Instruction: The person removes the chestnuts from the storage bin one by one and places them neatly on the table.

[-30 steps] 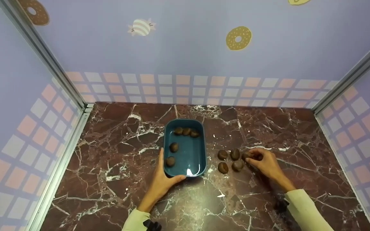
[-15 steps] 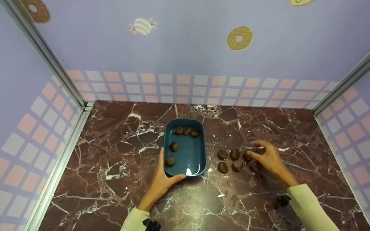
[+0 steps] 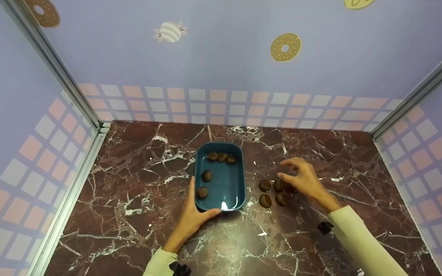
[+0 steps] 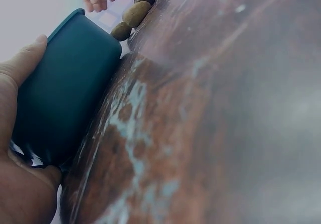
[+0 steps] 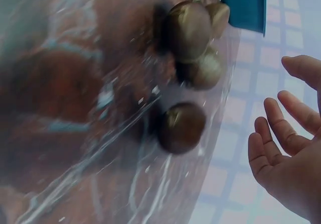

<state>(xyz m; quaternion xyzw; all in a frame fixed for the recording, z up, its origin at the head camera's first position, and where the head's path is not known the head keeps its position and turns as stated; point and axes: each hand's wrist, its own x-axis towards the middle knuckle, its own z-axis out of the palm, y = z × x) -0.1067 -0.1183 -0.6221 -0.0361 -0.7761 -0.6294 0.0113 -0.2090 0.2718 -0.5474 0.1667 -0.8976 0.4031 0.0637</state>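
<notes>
My left hand [image 3: 192, 218] rests around the near-left corner of a teal rectangular container [image 3: 240, 180], fingers straight along its left side and thumb along its near rim. Inside lie several brown chestnuts [image 3: 206, 176], some in a row at the far end and two along the left wall. More chestnuts [image 3: 265, 200] lie in two loose rows on the table right of the container. Over their right end hovers my right hand [image 3: 303, 179], thumb and fingers spread apart with nothing between them. It partly hides the chestnuts beneath. In the right wrist view its palm [image 5: 301, 169] is bare.
The table [image 3: 144, 168] is dark red marble with white veins. Purple panels [image 3: 228, 57] with pink and white squares enclose it at the back and sides, framed by metal rails [image 3: 63, 84]. A black strap piece [image 3: 324, 228] sits at the right wrist.
My right hand has let go of a chestnut at the right end of the group, spread its fingers and moved left and up. The left hand and container have stayed put.
</notes>
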